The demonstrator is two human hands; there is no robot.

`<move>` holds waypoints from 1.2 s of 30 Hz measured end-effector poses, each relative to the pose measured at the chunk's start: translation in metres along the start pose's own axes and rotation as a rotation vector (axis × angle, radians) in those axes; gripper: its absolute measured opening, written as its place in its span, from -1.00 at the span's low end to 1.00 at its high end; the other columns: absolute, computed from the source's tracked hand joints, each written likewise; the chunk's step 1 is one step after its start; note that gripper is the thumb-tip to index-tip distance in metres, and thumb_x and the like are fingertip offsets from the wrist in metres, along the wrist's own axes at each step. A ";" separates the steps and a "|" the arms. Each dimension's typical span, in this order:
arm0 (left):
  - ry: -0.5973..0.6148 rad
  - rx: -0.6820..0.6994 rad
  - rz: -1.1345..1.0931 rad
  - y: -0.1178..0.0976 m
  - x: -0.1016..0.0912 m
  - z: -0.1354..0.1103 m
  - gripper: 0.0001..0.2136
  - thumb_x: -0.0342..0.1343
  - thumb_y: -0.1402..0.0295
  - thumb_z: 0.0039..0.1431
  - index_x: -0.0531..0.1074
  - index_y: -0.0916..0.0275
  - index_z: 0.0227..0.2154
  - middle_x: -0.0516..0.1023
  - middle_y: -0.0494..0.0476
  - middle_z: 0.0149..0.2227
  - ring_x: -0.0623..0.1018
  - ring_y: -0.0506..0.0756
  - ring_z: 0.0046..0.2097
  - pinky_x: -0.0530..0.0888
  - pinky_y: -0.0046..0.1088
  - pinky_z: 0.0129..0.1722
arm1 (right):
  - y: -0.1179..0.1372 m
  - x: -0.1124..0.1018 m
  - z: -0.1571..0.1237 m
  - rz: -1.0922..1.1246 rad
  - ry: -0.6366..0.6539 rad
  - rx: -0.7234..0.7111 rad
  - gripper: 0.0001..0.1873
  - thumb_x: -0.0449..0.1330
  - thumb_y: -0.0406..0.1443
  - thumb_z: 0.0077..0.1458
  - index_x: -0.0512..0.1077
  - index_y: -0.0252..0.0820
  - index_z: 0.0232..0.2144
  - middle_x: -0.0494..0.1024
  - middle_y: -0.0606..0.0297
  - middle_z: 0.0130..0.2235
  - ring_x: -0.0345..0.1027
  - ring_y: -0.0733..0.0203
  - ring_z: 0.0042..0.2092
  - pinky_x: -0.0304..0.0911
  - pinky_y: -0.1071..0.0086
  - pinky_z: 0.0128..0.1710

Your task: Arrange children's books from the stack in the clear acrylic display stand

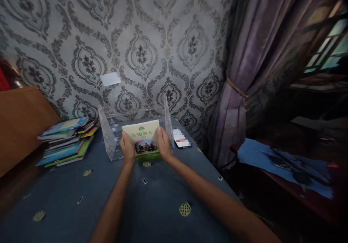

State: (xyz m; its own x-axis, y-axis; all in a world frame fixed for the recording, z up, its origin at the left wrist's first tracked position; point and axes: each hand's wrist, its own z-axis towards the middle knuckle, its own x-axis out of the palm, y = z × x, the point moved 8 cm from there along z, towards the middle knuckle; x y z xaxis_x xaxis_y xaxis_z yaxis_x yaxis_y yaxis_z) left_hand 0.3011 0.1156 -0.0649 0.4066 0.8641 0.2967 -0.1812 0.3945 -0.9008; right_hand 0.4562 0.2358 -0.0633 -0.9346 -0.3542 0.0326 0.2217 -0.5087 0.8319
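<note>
A green and cream book (142, 135) with a picture on its cover stands upright between both hands. My left hand (127, 148) grips its left edge and my right hand (164, 144) grips its right edge, fingers closed on it. The book sits at the front of a clear plastic rack (105, 132) with upright side walls, close to the patterned wall.
A stack of colourful books (66, 140) lies to the left on the blue cloth surface (152, 206). A small card or phone (181, 138) lies right of the rack. A wooden board (19, 123) stands far left, a purple curtain (244, 76) right.
</note>
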 end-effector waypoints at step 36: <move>0.663 -0.051 0.481 -0.016 0.028 0.034 -0.41 0.22 -0.10 -0.02 0.52 0.31 -0.09 0.62 0.26 -0.17 0.58 0.21 -0.20 0.53 -0.40 -0.42 | 0.002 -0.015 0.072 -0.330 0.370 -0.087 -0.61 0.05 0.02 0.26 0.40 -0.12 -0.40 0.52 0.27 -0.42 0.36 0.13 -0.36 0.22 0.33 -0.32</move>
State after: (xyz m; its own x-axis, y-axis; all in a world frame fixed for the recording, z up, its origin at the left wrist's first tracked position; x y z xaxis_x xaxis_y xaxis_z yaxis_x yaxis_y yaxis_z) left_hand 0.2850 0.1438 -0.0311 0.7428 0.5644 -0.3601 -0.4362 -0.0001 -0.8999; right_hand 0.4510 0.2962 -0.0222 -0.8011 -0.4100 -0.4361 -0.0316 -0.6985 0.7149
